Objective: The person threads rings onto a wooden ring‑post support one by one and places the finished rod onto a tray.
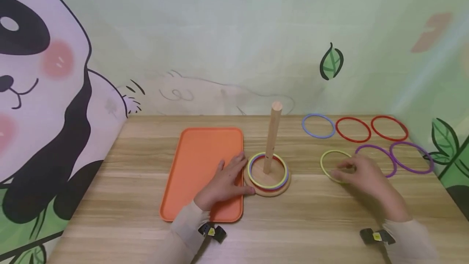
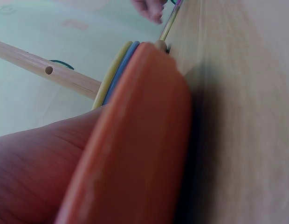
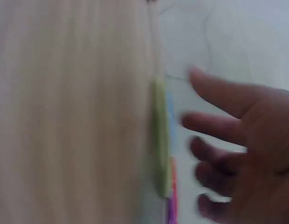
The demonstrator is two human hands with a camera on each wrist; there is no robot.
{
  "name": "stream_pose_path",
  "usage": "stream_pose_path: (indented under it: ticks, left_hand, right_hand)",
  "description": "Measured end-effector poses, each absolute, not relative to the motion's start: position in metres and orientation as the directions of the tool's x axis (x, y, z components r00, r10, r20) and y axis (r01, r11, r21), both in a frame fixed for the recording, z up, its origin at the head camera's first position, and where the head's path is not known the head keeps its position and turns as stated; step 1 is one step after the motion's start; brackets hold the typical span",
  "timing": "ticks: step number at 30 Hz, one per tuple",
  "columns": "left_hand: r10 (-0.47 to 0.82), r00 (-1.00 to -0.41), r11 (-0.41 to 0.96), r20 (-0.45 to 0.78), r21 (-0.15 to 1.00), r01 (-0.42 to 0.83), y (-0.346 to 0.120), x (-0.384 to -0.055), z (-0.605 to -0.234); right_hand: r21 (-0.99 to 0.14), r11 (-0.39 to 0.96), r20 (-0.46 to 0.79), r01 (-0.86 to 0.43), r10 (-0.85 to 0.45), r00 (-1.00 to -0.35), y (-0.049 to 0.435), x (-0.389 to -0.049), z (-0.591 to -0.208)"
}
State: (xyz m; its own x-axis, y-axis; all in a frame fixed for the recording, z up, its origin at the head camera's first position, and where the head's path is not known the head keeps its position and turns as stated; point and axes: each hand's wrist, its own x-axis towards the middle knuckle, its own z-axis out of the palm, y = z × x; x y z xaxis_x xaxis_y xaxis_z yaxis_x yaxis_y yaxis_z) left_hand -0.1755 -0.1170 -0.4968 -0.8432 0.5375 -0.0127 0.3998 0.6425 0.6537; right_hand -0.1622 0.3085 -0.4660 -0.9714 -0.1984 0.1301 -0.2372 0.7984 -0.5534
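My left hand (image 1: 221,184) lies across the right edge of an orange tray (image 1: 205,154), its fingers extended. Its fingertips and thumb come up to the round base (image 1: 267,193) of a wooden stand with an upright peg (image 1: 272,137). Around the peg, stacked on the base, lie a yellow-green ring, a blue one and a red one. Over on the right, my right hand (image 1: 368,178) hovers at a loose yellow-green ring (image 1: 321,164). In the right wrist view its thumb and fingers are spread loosely, apart from that ring (image 3: 161,140).
Behind and beside the right hand lie several more rings: a blue ring (image 1: 318,114), a red ring (image 1: 348,118), another red ring (image 1: 389,116), a purple ring (image 1: 370,146) and another purple ring (image 1: 419,172). A wall covering with a panda (image 1: 77,105) stands along the table's back edge.
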Motion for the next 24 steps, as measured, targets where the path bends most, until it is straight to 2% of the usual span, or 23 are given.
stream_pose_path:
  ticks: [3, 5, 10, 13, 18, 24]
  left_hand:
    - [0.541, -0.841, 0.641, -0.016, 0.655, 0.400, -0.115, -0.174, -0.497]
    - [0.536, -0.844, 0.642, -0.009, 0.654, 0.401, -0.114, -0.174, -0.497]
    - [0.530, -0.848, 0.638, 0.006, 0.655, 0.404, -0.114, -0.175, -0.498]
    - [0.535, -0.845, 0.640, 0.005, 0.651, 0.409, -0.115, -0.176, -0.497]
    - [0.535, -0.845, 0.634, 0.017, 0.654, 0.414, -0.115, -0.175, -0.501]
    - [0.537, -0.843, 0.639, 0.011, 0.648, 0.415, -0.115, -0.176, -0.499]
  right_hand:
    - [-0.523, 0.808, 0.034, -0.273, -0.300, -0.953, 0.316, -0.156, -0.463]
    - [-0.516, 0.797, 0.012, -0.313, -0.359, -0.933, 0.317, -0.155, -0.463]
    - [-0.486, 0.752, 0.089, -0.445, -0.464, -0.881, 0.311, -0.156, -0.468]
    - [-0.445, 0.753, 0.199, -0.486, -0.446, -0.873, 0.303, -0.157, -0.468]
    - [-0.403, 0.785, 0.355, -0.470, -0.339, -0.871, 0.294, -0.156, -0.461]
    - [-0.418, 0.782, 0.360, -0.462, -0.324, -0.875, 0.292, -0.158, -0.459]
